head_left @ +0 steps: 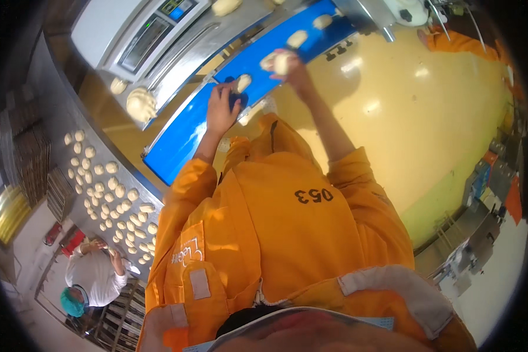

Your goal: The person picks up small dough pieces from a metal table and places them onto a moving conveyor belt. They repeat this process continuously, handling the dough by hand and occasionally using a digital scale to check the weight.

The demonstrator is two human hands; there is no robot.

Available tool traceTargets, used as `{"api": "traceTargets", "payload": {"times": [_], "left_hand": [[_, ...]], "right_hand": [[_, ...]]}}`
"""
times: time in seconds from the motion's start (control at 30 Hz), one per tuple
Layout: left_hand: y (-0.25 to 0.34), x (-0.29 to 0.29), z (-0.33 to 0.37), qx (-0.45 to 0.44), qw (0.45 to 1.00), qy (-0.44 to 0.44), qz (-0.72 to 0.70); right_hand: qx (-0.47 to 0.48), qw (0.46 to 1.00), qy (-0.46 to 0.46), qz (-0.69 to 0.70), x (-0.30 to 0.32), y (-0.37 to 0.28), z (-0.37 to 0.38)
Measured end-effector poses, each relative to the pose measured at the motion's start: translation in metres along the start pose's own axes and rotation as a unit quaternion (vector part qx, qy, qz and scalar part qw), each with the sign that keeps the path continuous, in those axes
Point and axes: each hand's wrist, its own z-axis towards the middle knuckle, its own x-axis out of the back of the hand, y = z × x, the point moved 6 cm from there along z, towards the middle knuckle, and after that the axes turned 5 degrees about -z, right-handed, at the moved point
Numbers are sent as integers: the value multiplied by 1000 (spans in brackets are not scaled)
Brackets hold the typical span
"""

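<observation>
I saw the right hand gripping a dough piece, left hand open beside another lump; guessed soft, light, dentable: best cupped around the sides.

Conveyor belts: one, blue. Dough pieces on or just over the belt: five, of which one is in the right hand and one is at the fingertips of the left hand. Machines with a lit display: one. Large dough lumps beside it: one. Small rolls on the left counter: several dozen, too crowded for an exact count. Co-workers in white: one.
</observation>
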Motion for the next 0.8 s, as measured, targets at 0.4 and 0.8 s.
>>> {"api": "traceTargets", "payload": {"times": [0.4,0.8], "left_hand": [[-52,-35,64,268,894,-103,-344],[-33,-78,81,173,975,-130,41]], "right_hand": [[185,836,-142,-497,48,15,80],[-176,879,95,433,36,-27,-4]]}}
